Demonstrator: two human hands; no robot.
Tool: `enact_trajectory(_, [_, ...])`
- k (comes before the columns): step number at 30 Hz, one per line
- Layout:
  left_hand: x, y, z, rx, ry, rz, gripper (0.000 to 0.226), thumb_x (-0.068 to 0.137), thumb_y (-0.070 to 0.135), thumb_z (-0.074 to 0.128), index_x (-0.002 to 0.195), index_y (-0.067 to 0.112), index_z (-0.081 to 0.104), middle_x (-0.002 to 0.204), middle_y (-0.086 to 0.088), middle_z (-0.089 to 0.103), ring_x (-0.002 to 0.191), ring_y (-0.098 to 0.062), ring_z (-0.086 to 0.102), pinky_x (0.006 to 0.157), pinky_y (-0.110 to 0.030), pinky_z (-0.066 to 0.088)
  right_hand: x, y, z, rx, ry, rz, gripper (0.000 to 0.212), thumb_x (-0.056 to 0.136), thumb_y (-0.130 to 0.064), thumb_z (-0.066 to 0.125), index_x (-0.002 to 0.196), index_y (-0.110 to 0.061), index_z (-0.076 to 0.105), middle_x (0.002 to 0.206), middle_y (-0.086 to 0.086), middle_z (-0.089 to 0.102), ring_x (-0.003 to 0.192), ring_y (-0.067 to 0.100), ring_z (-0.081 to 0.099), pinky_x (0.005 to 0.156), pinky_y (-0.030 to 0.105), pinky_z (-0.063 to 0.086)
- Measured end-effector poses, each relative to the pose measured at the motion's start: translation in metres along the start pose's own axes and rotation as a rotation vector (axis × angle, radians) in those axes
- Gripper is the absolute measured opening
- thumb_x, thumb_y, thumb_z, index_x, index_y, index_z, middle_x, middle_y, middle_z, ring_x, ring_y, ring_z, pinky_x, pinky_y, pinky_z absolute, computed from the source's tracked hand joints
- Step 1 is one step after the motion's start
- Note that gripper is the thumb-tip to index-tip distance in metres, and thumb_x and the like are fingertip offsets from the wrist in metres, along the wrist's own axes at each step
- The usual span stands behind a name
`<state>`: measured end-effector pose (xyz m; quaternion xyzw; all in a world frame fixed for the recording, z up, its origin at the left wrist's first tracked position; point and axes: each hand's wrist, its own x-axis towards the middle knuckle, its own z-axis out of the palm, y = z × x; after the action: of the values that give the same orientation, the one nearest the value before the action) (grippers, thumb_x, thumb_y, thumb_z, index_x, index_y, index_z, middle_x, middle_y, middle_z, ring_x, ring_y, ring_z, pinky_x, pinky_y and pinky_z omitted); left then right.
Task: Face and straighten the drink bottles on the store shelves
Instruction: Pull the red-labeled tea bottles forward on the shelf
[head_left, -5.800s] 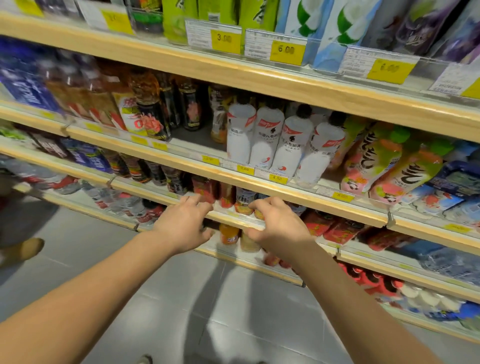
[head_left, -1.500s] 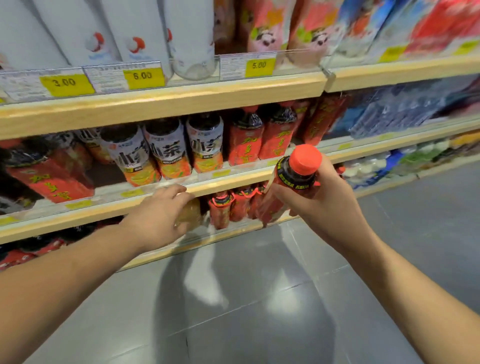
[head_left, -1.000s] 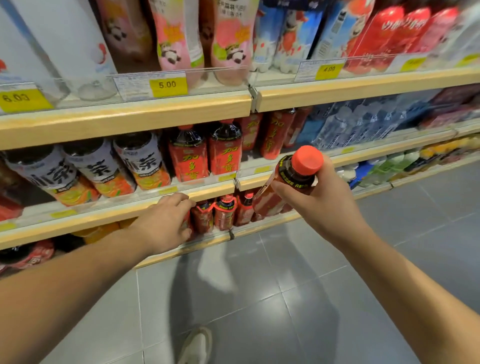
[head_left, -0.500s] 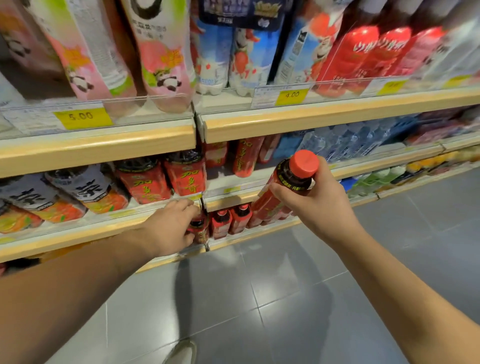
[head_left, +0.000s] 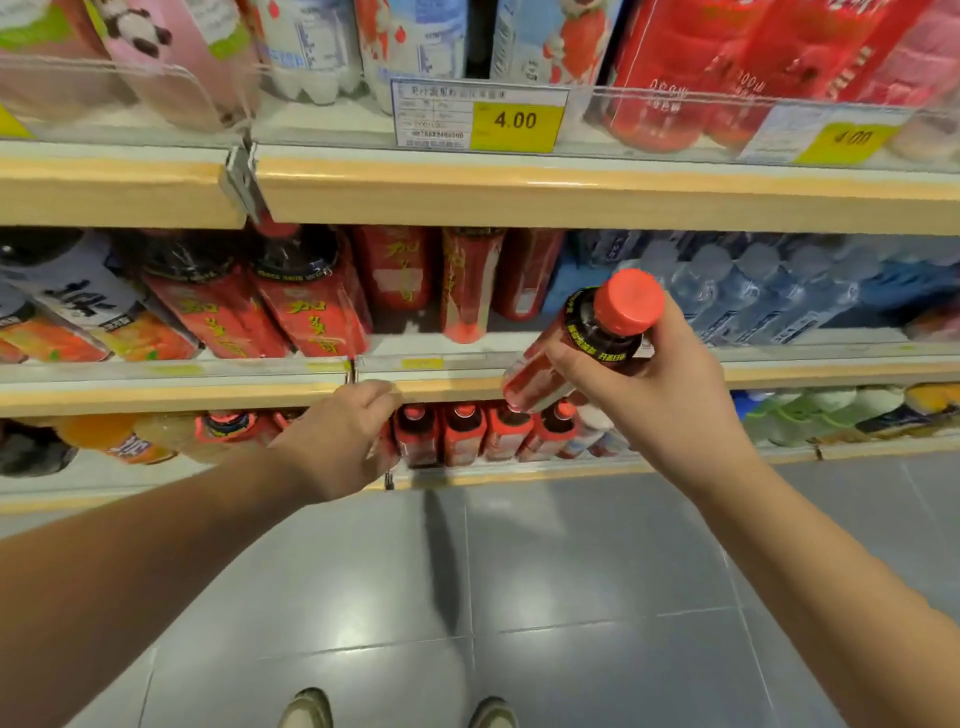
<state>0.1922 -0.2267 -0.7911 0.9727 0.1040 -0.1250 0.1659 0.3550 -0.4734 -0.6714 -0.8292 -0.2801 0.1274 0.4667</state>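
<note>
Gripping red-capped bottle (head_left: 543, 371) under its cap, fingers of right hand (head_left: 660, 410) wrap the neck; bottle tilted, before middle shelf (head_left: 831, 371) front edge. Left hand (head_left: 337, 439) fingers curl among lower-shelf bottles (head_left: 462, 434); grasp indeterminate.

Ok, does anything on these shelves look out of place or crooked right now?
Yes. On the middle shelf, three red bottles stand set back behind a bare strip, out of line with the front-row red bottles to their left, labels turned aside. The right hand grips a red-capped bottle, tilted, off the shelf.
</note>
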Motion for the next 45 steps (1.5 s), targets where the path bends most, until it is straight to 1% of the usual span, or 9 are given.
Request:
enact_trajectory(5, [0.006,0.003,0.006,-0.008,0.041,-0.019,0.069,0.087,0.025,0.067,0.148,0.014,0.037,0.154,-0.009,0.033,0.141,-0.028,0.032,0.115,-0.041,0.033,0.01,0.004,-0.002,0.043,-0.043,-0.089,0.022,0.092,-0.019,0.078,0.104,-0.022,0.059,0.08,-0.034,0.07,0.073,-0.008,0.07,0.065,0.002,0.046])
enact_trajectory(9, [0.015,-0.003,0.012,-0.001,0.041,-0.037,0.073,0.087,0.027,0.069,0.149,0.015,0.034,0.156,-0.008,0.03,0.143,-0.026,0.028,0.115,-0.04,0.032,0.021,0.007,-0.002,0.025,0.003,-0.072,0.031,0.087,-0.041,0.081,0.11,-0.036,0.06,0.1,-0.016,0.072,0.092,0.011,0.072,0.077,0.027,0.056])
enact_trajectory(13, [0.021,-0.006,0.016,-0.011,0.028,-0.067,0.077,0.086,0.027,0.071,0.151,0.015,0.031,0.158,-0.007,0.026,0.144,-0.026,0.025,0.116,-0.04,0.03,0.028,0.007,-0.001,0.021,0.046,-0.086,0.034,0.085,-0.046,0.082,0.108,-0.045,0.057,0.103,-0.021,0.07,0.087,0.009,0.073,0.063,0.017,0.052])
enact_trajectory(18, [0.024,-0.008,0.019,0.001,0.074,-0.065,0.076,0.085,0.024,0.07,0.151,0.012,0.033,0.156,-0.005,0.028,0.142,-0.025,0.029,0.114,-0.039,0.034,0.037,0.011,0.002,0.001,0.064,-0.101,0.04,0.085,-0.048,0.081,0.115,-0.038,0.057,0.109,-0.014,0.069,0.099,0.019,0.071,0.092,0.046,0.056])
enact_trajectory(21, [0.024,-0.009,0.021,0.037,0.103,-0.045,0.072,0.086,0.022,0.068,0.149,0.012,0.035,0.154,-0.008,0.03,0.14,-0.027,0.031,0.112,-0.041,0.036,0.041,0.013,0.004,-0.014,0.057,-0.11,0.041,0.085,-0.048,0.081,0.117,-0.038,0.056,0.112,-0.014,0.068,0.103,0.02,0.07,0.095,0.048,0.055])
enact_trajectory(33, [0.024,-0.019,0.025,0.065,0.164,0.014,0.07,0.083,0.018,0.07,0.146,0.009,0.041,0.145,-0.009,0.04,0.13,-0.029,0.039,0.107,-0.043,0.04,0.054,0.021,0.014,0.022,0.086,-0.079,0.041,0.087,-0.042,0.081,0.117,-0.028,0.058,0.104,-0.019,0.067,0.081,-0.003,0.069,0.068,0.009,0.05])
enact_trajectory(38, [0.024,-0.02,0.026,0.081,0.177,0.019,0.069,0.083,0.019,0.069,0.146,0.01,0.041,0.143,-0.007,0.041,0.128,-0.027,0.04,0.105,-0.041,0.041,0.066,0.027,0.017,-0.01,0.076,-0.02,0.041,0.083,-0.051,0.081,0.109,-0.03,0.057,0.099,-0.014,0.07,0.077,0.005,0.071,0.065,0.015,0.054])
enact_trajectory(42, [0.024,-0.02,0.027,0.092,0.195,0.017,0.069,0.082,0.019,0.07,0.145,0.011,0.043,0.14,-0.006,0.044,0.126,-0.027,0.042,0.104,-0.039,0.04,0.075,0.031,0.018,-0.021,0.09,0.016,0.048,0.081,-0.054,0.081,0.114,-0.026,0.062,0.106,-0.01,0.073,0.092,0.017,0.072,0.086,0.043,0.06])
enact_trajectory(45, [0.023,-0.019,0.028,0.091,0.205,0.018,0.069,0.08,0.019,0.07,0.143,0.011,0.044,0.138,-0.007,0.045,0.123,-0.027,0.043,0.101,-0.038,0.041,0.08,0.033,0.018,-0.043,0.076,0.025,0.05,0.079,-0.059,0.079,0.114,-0.026,0.065,0.108,-0.006,0.073,0.096,0.02,0.071,0.082,0.041,0.06])
